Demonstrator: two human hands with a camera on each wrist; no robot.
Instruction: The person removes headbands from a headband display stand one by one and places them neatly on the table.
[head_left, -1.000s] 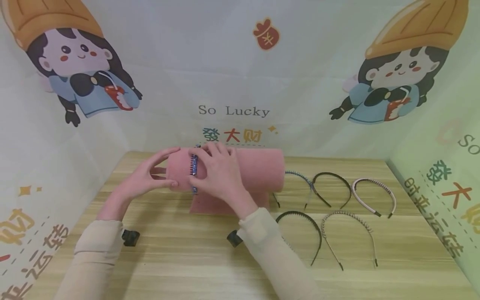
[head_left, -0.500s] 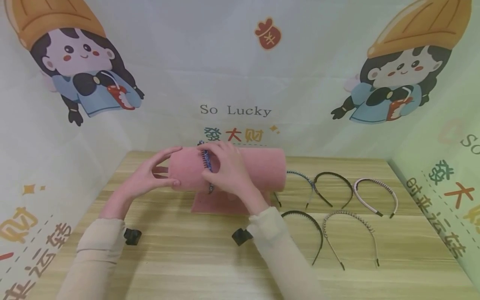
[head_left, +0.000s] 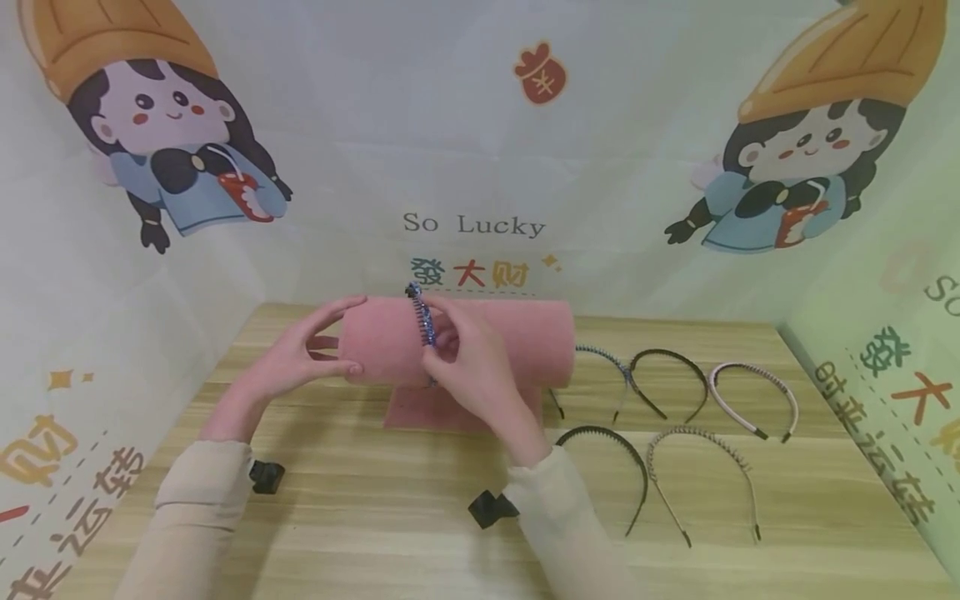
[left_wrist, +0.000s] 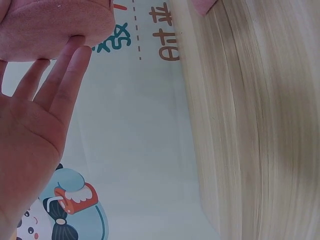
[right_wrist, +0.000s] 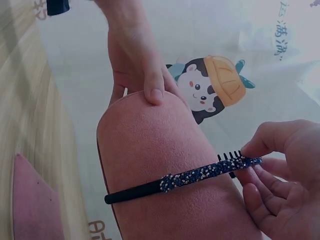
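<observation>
A padded pink roll [head_left: 382, 342] lies level on its pink base [head_left: 408, 408], forming a headband stand. My left hand [head_left: 288, 354] holds the roll's left end, thumb in front and fingers spread over the top and end face. Across the roll sits a headband [right_wrist: 200, 174] with blue and silver glitter, black teeth and a plain black end. My right hand [head_left: 480, 354] pinches the glittery part between thumb and fingers. In the head view, the headband's top [head_left: 414, 289] stands up above the roll. Its lower end is mostly hidden behind the right hand there.
Several headbands lie on the wooden table [head_left: 360, 533] to the right: a bluish one [head_left: 600, 352], black ones [head_left: 667, 354], a pale pink one [head_left: 750, 367] and a beige coiled one [head_left: 697, 431]. A printed cloth backdrop [head_left: 390, 108] encloses the back and sides.
My right hand has moved right along the roll with the glitter headband, which now tilts and rises higher at the top. The left hand stays on the roll's end.
</observation>
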